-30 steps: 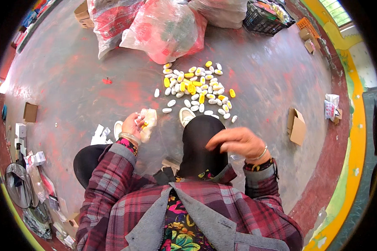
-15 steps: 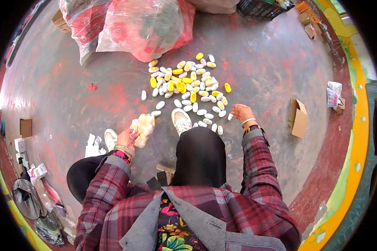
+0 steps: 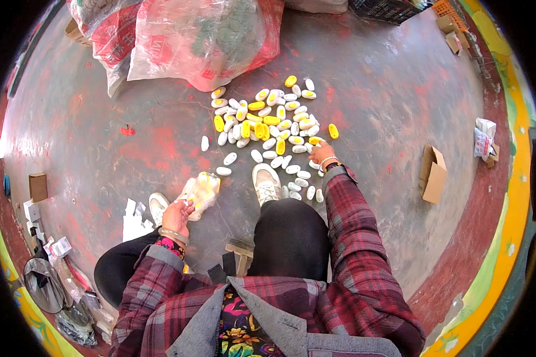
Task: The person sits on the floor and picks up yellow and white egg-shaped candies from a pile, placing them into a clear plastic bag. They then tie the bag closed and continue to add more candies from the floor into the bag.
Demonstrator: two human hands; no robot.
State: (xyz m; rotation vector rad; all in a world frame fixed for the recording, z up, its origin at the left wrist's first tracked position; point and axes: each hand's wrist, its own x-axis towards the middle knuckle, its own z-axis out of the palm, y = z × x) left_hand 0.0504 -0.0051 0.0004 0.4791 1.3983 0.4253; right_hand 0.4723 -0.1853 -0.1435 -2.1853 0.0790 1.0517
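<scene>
My left hand point(image 3: 176, 218) is closed on the gathered top of a clear plastic bag point(image 3: 202, 191). White and yellow pieces show through the bag, which hangs low over the floor beside my shoe. At the right edge of a loose spread of small oval pieces point(image 3: 261, 128), white, yellow or both, my right hand point(image 3: 323, 153) reaches down with its fingers drawn together. A yellow piece point(image 3: 314, 140) lies right at its fingertips. What sits between those fingers is hidden.
Large plastic sacks point(image 3: 205, 41) stand beyond the spread, with a black crate point(image 3: 387, 12) farther right. An open cardboard box point(image 3: 432, 174) lies to the right. White paper scraps point(image 3: 135, 223) are near my left knee, and boxes and bags line the left wall.
My right hand has moved forward and left, from beside a white piece to the spread's right edge. My left hand still holds the bag, slightly lower in view.
</scene>
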